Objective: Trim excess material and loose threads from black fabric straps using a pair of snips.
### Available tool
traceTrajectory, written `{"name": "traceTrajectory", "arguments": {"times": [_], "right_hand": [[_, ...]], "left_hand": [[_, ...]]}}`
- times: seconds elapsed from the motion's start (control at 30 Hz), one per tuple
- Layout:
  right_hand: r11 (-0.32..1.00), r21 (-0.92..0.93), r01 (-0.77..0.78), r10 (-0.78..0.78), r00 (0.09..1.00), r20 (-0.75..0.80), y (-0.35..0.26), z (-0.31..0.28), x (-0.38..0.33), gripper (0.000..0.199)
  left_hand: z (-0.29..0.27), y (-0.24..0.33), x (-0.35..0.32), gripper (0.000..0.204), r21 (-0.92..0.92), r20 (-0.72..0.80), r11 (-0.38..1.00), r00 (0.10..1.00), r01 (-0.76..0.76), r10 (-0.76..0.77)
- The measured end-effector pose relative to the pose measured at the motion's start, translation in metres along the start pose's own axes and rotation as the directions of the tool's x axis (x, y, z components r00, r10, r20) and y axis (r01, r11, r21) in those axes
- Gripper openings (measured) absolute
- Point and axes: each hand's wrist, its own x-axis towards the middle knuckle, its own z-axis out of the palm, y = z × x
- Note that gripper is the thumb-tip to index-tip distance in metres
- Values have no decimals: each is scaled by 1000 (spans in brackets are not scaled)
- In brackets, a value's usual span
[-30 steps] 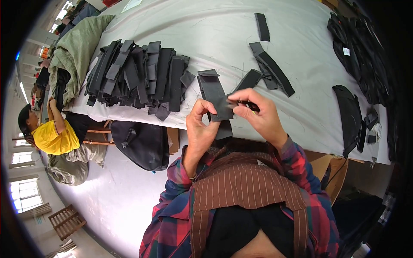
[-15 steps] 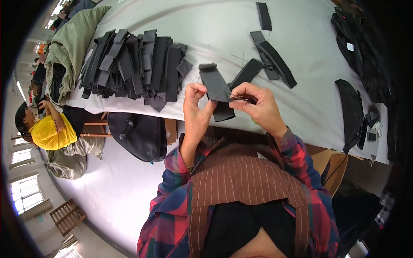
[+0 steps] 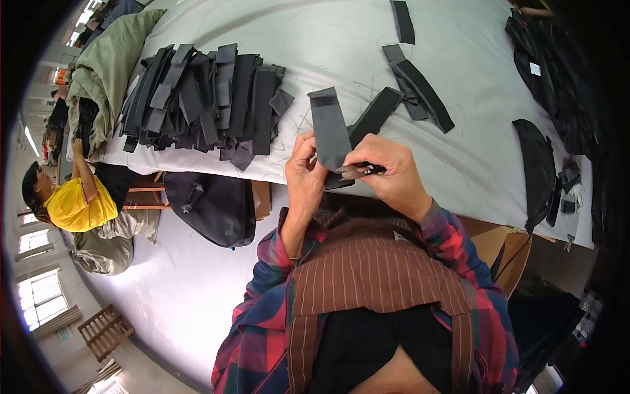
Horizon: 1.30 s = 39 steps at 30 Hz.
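- Black fabric strip [image 3: 330, 131] stands just above centre of the frame, its lower end held between both hands, its upper end free over the grey table [image 3: 315, 39].
- Left hand [image 3: 306, 172] pinches the strip's lower left edge, thumb and fingers closed narrow on the cloth.
- Right hand [image 3: 387, 172] is curled shut around a small metal tool [image 3: 357, 172], probably thread snips, though the blades are too small to be sure; its tip meets the strip's bottom edge.
- Handling, as a judgement: the strip looks light and flat, soft enough to bend yet with some body, since it stands up unsupported. It should not be fragile or slippery. Best hold is near the end being worked, pinched across its width so it cannot twist.
- A second strip [image 3: 375, 115] lies on the table just behind the held one, slanting to the upper right.
- Upper left of the frame: a pile of strips [image 3: 203, 98] spread in a row on the table. Upper right: a few loose strips [image 3: 420, 92].
- Right edge: dark bags [image 3: 538, 164] on the table.
- Lower left: another person in a yellow shirt [image 3: 75, 203] sits by the table's end.
- Against the frames before: the strip has come from leaning to nearly upright and sits closer to the camera; the hands keep the same grips, and the tool has stayed at the lower end. The pile is unchanged.
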Motion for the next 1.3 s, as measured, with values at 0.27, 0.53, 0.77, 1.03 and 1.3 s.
{"name": "traceTrajectory", "arguments": {"times": [0.27, 0.53, 0.77, 1.03, 1.3], "right_hand": [[986, -148, 82, -90, 995, -47, 5, 2, -4, 25], [998, -49, -37, 33, 996, -89, -4, -16, 1, 20], [926, -369, 78, -130, 985, -117, 1, -19, 9, 17], [796, -583, 161, -231, 972, -47, -1, -25, 11, 11], [947, -321, -9, -33, 992, -125, -9, -16, 9, 21]], "left_hand": [[10, 26, 0, 19, -531, 110, 794, 953, 297, -284], [0, 28, -1, 22, -296, 84, 917, 964, 266, -253], [1, 39, -3, 23, -288, 123, 897, 942, 335, -312], [-2, 42, -4, 24, -324, 122, 874, 932, 363, -342], [1, 27, -3, 21, -71, 100, 990, 988, 124, -117]]}}
